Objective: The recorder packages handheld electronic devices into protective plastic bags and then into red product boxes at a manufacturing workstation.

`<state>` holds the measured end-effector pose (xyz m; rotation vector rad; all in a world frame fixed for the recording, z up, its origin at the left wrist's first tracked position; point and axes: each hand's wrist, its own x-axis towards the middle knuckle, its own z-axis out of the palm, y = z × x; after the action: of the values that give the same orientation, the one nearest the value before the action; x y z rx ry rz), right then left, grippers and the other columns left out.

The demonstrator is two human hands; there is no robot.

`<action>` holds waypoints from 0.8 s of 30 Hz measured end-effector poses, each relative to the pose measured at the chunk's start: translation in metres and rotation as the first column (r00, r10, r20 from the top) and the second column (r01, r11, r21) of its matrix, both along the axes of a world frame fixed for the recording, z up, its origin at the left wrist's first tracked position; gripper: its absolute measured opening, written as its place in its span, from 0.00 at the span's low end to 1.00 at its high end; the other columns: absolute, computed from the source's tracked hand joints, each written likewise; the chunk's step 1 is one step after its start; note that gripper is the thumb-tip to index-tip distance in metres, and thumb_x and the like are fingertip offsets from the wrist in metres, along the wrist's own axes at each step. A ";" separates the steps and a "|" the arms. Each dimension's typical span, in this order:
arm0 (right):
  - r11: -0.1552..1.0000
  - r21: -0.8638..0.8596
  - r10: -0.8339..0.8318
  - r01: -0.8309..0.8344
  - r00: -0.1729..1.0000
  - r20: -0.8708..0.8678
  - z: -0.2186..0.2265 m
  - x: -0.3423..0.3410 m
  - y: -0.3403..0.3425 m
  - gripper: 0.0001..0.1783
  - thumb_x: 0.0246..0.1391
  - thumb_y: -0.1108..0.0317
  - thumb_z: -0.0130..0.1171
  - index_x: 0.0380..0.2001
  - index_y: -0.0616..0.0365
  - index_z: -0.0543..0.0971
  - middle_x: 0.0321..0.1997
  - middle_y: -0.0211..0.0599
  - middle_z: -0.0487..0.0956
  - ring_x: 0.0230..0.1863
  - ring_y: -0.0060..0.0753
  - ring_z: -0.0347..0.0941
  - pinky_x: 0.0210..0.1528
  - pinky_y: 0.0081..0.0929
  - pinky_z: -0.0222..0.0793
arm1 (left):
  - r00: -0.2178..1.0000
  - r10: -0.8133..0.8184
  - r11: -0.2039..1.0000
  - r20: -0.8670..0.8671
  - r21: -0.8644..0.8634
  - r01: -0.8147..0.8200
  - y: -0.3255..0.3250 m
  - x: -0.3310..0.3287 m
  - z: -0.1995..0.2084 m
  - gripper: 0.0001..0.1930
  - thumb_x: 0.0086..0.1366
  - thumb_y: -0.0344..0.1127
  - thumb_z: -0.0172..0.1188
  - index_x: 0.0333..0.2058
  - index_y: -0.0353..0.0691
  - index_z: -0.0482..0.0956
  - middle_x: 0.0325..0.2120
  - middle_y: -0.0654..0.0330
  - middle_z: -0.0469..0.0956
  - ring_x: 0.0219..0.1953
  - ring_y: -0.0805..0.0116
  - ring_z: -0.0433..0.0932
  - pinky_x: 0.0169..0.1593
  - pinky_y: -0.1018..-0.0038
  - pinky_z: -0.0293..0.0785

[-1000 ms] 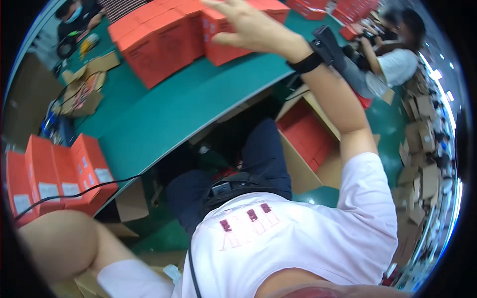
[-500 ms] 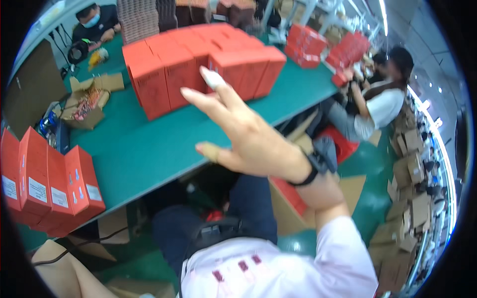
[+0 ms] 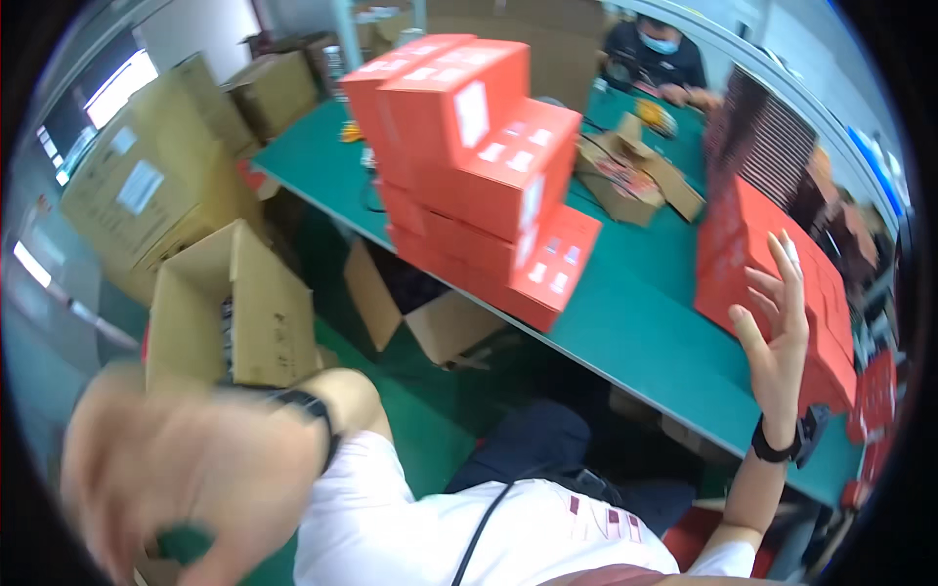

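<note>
Spread-fingered and raised, the right hand hung above the near edge of the green table, its fingers apart and nothing visible in its grasp. It stood out against a row of red boxes at the table's right end; whether it touched them could not be told. The left hand hovered off the table's near side, toward its left end, so blurred that its fingers could not be read as apart or together, nor its palm as empty.

Half a second earlier that left hand had been out of view; now it had come in, while the view had swung toward the table's left end. The stepped stack of red boxes, formerly at the rim of sight, was now near the middle, on the table's left half. To judge by this, attention had shifted from the row to the stack, with no box visibly lifted.

Beyond, on the table between stack and row, sat an open carton of small pieces. A tall open box stood off the table's left end, and a co-worker in dark clothing was at its far side.
</note>
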<state>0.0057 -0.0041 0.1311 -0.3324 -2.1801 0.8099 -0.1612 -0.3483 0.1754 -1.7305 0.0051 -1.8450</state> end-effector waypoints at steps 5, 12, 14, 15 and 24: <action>0.979 -0.001 0.205 -0.205 0.976 0.074 -0.002 -0.059 -0.019 0.44 0.49 0.74 0.67 0.70 0.54 0.65 0.78 0.45 0.56 0.57 0.32 0.74 0.62 0.36 0.71 | 0.206 0.960 0.276 0.188 -0.743 -0.610 -0.008 -0.083 -0.052 0.47 0.57 0.55 0.73 0.67 0.35 0.61 0.65 0.45 0.65 0.68 0.53 0.63 0.69 0.51 0.55; 0.982 -0.036 0.189 -0.186 0.974 0.126 -0.014 -0.046 -0.025 0.44 0.50 0.72 0.69 0.71 0.51 0.64 0.77 0.43 0.57 0.55 0.33 0.76 0.59 0.36 0.72 | -0.100 0.977 -0.209 -0.188 -0.763 -0.612 0.041 -0.146 -0.020 0.52 0.49 0.59 0.77 0.65 0.35 0.65 0.53 0.44 0.71 0.57 0.48 0.71 0.62 0.58 0.67; 0.983 -0.063 0.180 -0.173 0.975 0.131 -0.020 -0.036 -0.023 0.44 0.50 0.71 0.69 0.71 0.51 0.64 0.77 0.44 0.57 0.55 0.33 0.76 0.59 0.36 0.72 | -0.175 0.946 -0.324 -0.273 -0.785 -0.527 0.065 -0.135 -0.027 0.56 0.47 0.62 0.77 0.67 0.35 0.62 0.50 0.43 0.70 0.53 0.45 0.72 0.58 0.57 0.71; 0.982 -0.082 0.178 -0.168 0.975 0.136 -0.023 -0.030 -0.022 0.44 0.50 0.71 0.70 0.71 0.50 0.64 0.77 0.44 0.57 0.55 0.33 0.76 0.59 0.36 0.73 | -0.201 0.928 -0.371 -0.312 -0.805 -0.462 0.076 -0.134 -0.034 0.57 0.47 0.62 0.77 0.67 0.35 0.60 0.50 0.42 0.70 0.53 0.45 0.72 0.57 0.57 0.72; 0.980 -0.128 0.169 -0.152 0.976 0.136 -0.029 0.005 -0.012 0.44 0.52 0.70 0.67 0.72 0.50 0.61 0.78 0.43 0.55 0.55 0.29 0.76 0.62 0.34 0.70 | -0.267 0.962 -0.176 -0.062 -0.886 -0.429 0.108 -0.145 -0.063 0.54 0.55 0.49 0.75 0.65 0.16 0.54 0.55 0.32 0.66 0.59 0.39 0.69 0.62 0.55 0.67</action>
<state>0.0102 -0.0162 0.1021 -0.2843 -2.3238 1.0351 -0.3061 -0.2398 0.1123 -0.3899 -2.0154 -1.0118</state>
